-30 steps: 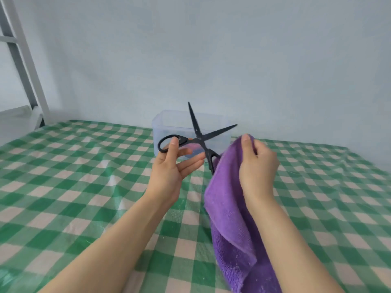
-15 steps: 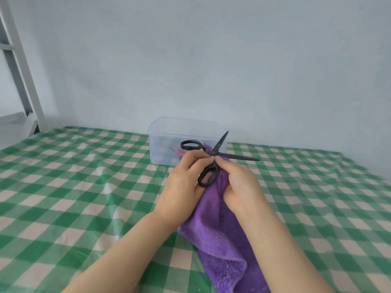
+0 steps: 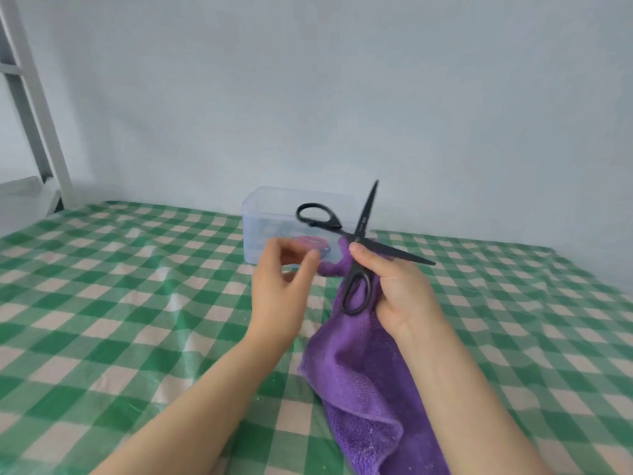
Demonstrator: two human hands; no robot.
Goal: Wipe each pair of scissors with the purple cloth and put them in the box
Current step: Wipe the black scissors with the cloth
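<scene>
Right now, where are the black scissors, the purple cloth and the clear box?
black scissors [image 3: 360, 230]: head view, upright blade just above the pivot.
purple cloth [image 3: 356, 365]: head view, middle of the hanging fold.
clear box [image 3: 263, 231]: head view, front wall near its left end.

Contents of the box [image 3: 263, 214] hazy behind its wall; purple cloth [image 3: 356, 371] cropped at bottom edge.

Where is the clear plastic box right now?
In the head view, the clear box sits near centre at the checked tablecloth's far edge by the wall, just behind the black scissors and the left hand.
</scene>
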